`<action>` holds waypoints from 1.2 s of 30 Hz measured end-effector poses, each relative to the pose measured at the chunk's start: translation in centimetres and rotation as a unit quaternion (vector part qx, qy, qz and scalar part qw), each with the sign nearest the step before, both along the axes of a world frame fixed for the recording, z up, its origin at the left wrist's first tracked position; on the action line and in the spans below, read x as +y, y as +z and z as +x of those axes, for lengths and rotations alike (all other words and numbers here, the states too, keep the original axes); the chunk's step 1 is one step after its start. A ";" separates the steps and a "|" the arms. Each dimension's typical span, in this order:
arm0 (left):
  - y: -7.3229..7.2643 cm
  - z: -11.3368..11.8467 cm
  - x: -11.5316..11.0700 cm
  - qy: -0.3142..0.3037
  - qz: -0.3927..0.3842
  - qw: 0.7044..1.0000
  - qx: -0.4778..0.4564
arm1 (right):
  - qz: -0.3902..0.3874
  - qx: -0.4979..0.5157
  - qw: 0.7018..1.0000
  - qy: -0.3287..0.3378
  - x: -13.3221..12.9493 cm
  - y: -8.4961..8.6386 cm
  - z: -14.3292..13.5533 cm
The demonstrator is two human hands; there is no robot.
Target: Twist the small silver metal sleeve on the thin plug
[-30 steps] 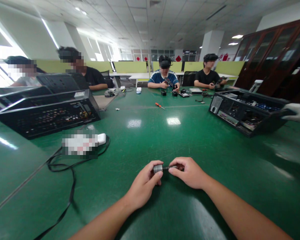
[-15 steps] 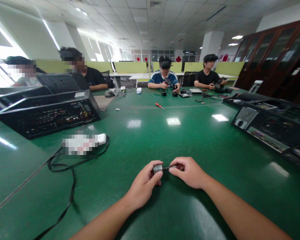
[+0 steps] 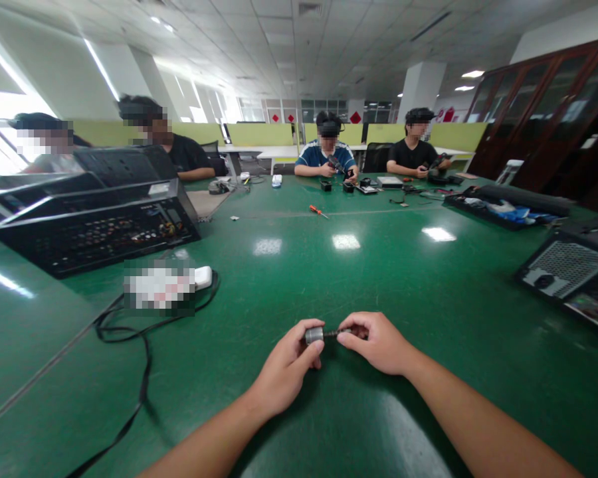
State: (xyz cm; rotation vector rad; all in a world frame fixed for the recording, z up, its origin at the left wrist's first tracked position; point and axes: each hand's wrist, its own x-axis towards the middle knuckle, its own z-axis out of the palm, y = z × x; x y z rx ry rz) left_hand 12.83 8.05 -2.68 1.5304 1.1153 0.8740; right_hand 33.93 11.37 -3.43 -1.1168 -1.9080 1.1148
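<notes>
My left hand (image 3: 290,367) is closed around a grey metal cylinder (image 3: 314,335), thumb in front and fingers behind it. From the cylinder's right end a thin dark shaft (image 3: 331,333) runs to my right hand (image 3: 379,343), whose thumb and fingers pinch its far end. Part of that end is hidden by the fingers. Both hands are just above the green table (image 3: 279,438), near its front middle.
At the left lie an open black computer case (image 3: 94,226) and a white power strip (image 3: 159,285) with a black cable. Another case (image 3: 571,265) stands at the right, near a black tray (image 3: 503,209). An orange screwdriver (image 3: 316,210) lies farther back. Several people sit across the table.
The computer case at the right has shifted right and nearer, uncovering the black tray with blue and white contents. My hands have hardly moved.
</notes>
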 end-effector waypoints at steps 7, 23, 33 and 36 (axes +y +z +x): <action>-0.2 -0.1 0.2 0.001 0.002 1.000 0.002 | -0.012 -0.003 1.000 -0.003 0.1 0.2 0.0; -0.2 -0.1 0.1 0.003 0.006 1.000 -0.006 | -0.014 -0.005 1.000 -0.008 0.2 0.4 0.1; -0.5 -0.1 0.2 0.003 0.004 1.000 -0.004 | -0.024 0.000 1.000 -0.004 0.4 0.1 0.3; -0.3 -0.1 0.2 0.002 0.007 1.000 -0.004 | -0.027 0.004 1.000 -0.004 0.4 0.1 0.3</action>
